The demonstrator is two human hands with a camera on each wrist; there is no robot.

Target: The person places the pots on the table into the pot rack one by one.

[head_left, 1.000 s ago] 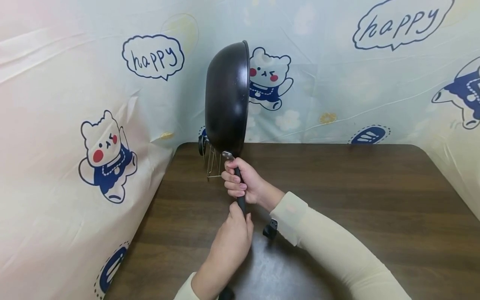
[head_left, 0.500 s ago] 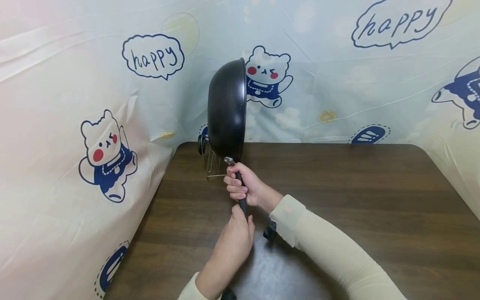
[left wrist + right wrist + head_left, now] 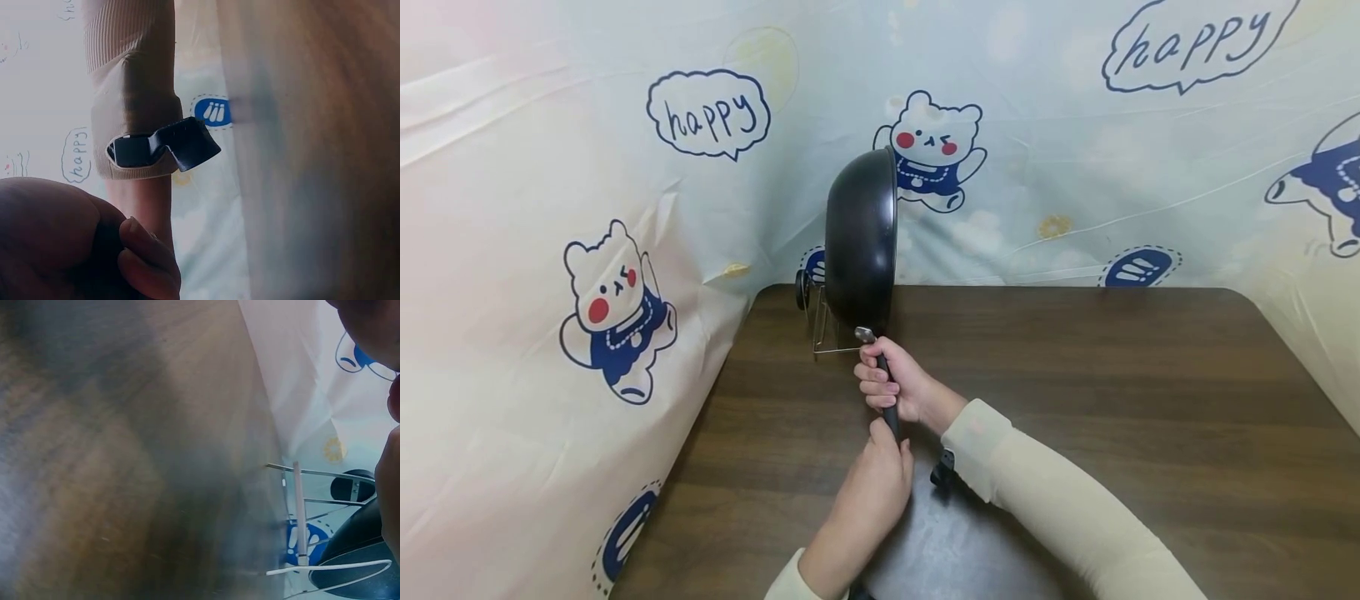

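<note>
A black wok (image 3: pixel 861 242) is held up on its side near the back of the table, its rim facing right and its rounded outside facing left. My right hand (image 3: pixel 901 385) grips the black handle (image 3: pixel 891 417) just below the metal joint (image 3: pixel 864 334). Lower down, my left hand (image 3: pixel 868 492) holds the handle's end, mostly covering it. Behind the wok stands a thin wire rack (image 3: pixel 299 512), partly hidden by the wok in the head view. Whether the wok touches the rack I cannot tell.
A round black piece (image 3: pixel 802 290) sits at the rack's left side. The brown wooden table (image 3: pixel 1112 375) ends at a printed cloth (image 3: pixel 1037 150) behind and to the left. A small black device (image 3: pixel 942 468) is at the right wrist.
The wok has come down, its top rim now lower against the cloth and its body overlapping the rack. Both hands have moved slightly down and right with the handle, still holding it.
</note>
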